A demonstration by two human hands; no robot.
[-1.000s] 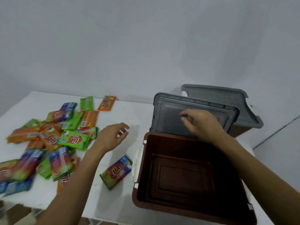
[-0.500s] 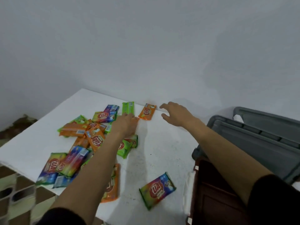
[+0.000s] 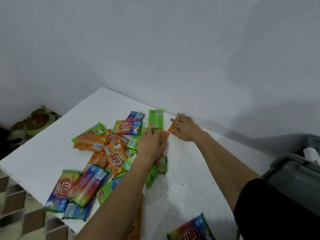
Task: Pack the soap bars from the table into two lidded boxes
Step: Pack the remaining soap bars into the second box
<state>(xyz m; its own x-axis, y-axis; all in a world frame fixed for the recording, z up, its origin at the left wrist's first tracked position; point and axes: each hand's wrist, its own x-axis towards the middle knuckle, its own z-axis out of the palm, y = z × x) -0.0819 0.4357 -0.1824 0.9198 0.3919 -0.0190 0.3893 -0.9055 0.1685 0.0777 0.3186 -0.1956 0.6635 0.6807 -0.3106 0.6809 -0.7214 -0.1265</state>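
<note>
Several wrapped soap bars (image 3: pixel 114 153) in orange, green and rainbow colours lie heaped on the left half of the white table (image 3: pixel 192 172). My left hand (image 3: pixel 152 144) lies flat on the pile, over an orange bar (image 3: pixel 165 135), with its fingertips at a green bar (image 3: pixel 155 119). My right hand (image 3: pixel 184 129) reaches to the far edge and grips a single orange soap bar (image 3: pixel 172 128) by the wall. One rainbow bar (image 3: pixel 190 230) lies apart at the bottom. Only the grey lids (image 3: pixel 296 177) of the boxes show, at the right edge.
The table's left edge runs diagonally, with a tiled floor (image 3: pixel 12 201) below it. A grey wall (image 3: pixel 155 58) stands right behind the table. A white latch (image 3: pixel 311 153) pokes up by the lids. My black sleeve (image 3: pixel 270 210) covers the lower right.
The view has swung left, away from the boxes. My right hand has left the lid and crossed to the far orange bar, closing on it. My left hand has settled onto the pile.
</note>
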